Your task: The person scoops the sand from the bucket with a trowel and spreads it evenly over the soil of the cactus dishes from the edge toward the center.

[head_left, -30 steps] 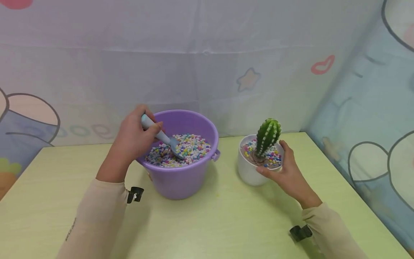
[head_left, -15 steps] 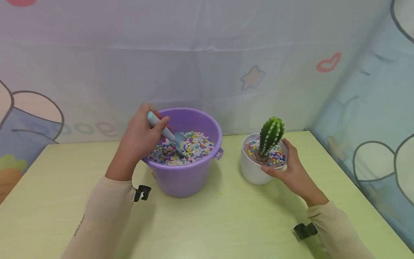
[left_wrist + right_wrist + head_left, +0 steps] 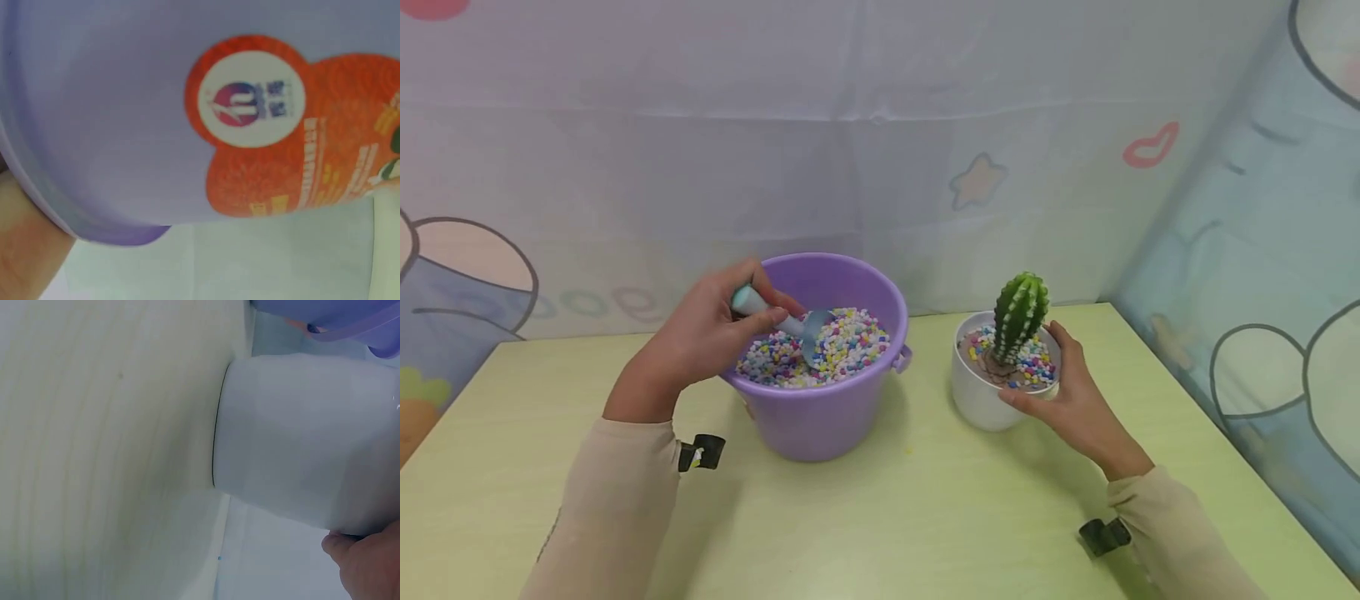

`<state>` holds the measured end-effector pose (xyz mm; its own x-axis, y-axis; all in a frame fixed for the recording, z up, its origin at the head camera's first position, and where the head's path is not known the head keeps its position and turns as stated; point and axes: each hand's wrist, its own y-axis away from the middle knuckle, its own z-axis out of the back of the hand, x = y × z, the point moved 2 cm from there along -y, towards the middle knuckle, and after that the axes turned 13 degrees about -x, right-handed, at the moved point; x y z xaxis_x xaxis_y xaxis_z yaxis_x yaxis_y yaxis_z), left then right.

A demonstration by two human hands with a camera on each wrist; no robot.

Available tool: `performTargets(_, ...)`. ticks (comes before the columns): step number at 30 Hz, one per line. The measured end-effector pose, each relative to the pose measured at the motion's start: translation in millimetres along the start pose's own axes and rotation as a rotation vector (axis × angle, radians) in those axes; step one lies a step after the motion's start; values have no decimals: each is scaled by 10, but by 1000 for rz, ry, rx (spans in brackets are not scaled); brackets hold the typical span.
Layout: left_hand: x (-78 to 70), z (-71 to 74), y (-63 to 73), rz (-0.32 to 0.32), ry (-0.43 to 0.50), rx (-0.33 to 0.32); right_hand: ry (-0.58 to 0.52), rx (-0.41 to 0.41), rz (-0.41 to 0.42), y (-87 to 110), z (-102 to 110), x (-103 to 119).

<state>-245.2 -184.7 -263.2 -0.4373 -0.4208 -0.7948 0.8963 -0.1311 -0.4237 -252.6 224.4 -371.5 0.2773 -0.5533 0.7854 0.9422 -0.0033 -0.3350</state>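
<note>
My left hand [image 3: 700, 333] pinches the light blue handle of a small toy shovel [image 3: 812, 336] over the rim of a purple bucket [image 3: 820, 425]. The shovel's blade lies among small multicoloured pebbles [image 3: 857, 346] in the bucket; its tip is partly hidden. On the right, my right hand [image 3: 1078, 408] grips the rim side of a white pot [image 3: 981, 404], thumb in front and fingers behind. A green cactus [image 3: 1021, 317] stands in it, with brown soil and coloured pebbles around its base. The right wrist view shows the pot's side [image 3: 300, 437] upright on the table.
Both containers stand near the back edge of a pale yellow table [image 3: 880, 525], with a gap between them. A printed cloth backdrop [image 3: 737, 183] hangs close behind. In the left wrist view, an orange label [image 3: 262, 181] is on the bucket's side.
My left hand has dropped slightly and the shovel's handle lies flatter, its blade turned within the pebbles. My right hand and the pot have stayed in place while the head view shifted slightly.
</note>
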Motion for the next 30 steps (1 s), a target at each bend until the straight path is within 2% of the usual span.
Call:
performTargets(2,-2,0,8,-8,-8,16,11,-8,1,2,-1,-4)
performTargets(4,-18,-9,-1,25,-37,-6,28,-16,2,3,0,-3)
performTargets(9,-63,-46,-45,184,-100,-140,32,9,-24,7,11,8)
performTargets(12,-67,-68,-59,221,-123,-195,47,30,-38,10,18,15)
performTargets(18,-49,-72,-50,164,-192,-197,82,29,-45,16,20,22)
performTargets(30,-40,-46,-15,101,-207,-214,56,25,-45,15,-3,62)
